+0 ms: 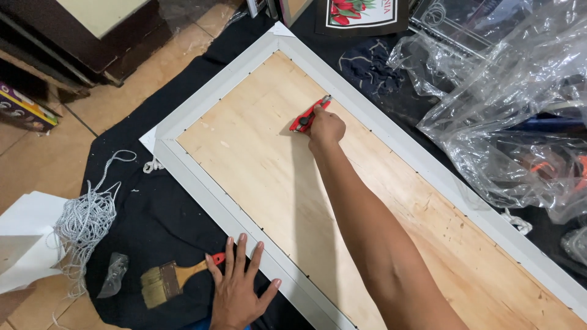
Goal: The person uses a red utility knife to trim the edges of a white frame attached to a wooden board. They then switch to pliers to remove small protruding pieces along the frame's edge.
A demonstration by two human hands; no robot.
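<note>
While the frame (pixel 211 109) lies face down on the black cloth (pixel 147 220), its plywood backing (pixel 257 165) up, both hands are at work on it. Far left: a loose tangle of grey cord (pixel 85 220) on the tile floor, partly over white paper (pixel 21 238). Next, a wooden-handled paintbrush (pixel 168 282) on the cloth, its red handle end just beside the left hand (pixel 239 287).

Left hand: flat, fingers spread wide, gripping nothing, palm on the cloth and fingertips pressing the near rail of the frame.

Right hand (pixel 325 127): arm stretched across the backing, fist closed around a red utility knife (pixel 309 115). The knife tip points toward the far rail, close to the seam between plywood and white moulding. Blade itself too small to make out.

Judgement on doing this well: keep the left hand braced where it is, well apart from the cutting line; hold the knife low and steady along the seam; light pressure so the tip does not skip onto the white moulding or dig into the ply.

Right of the frame: crumpled clear plastic sheeting (pixel 507 104). A flower print (pixel 361 13) sits at the top edge.
</note>
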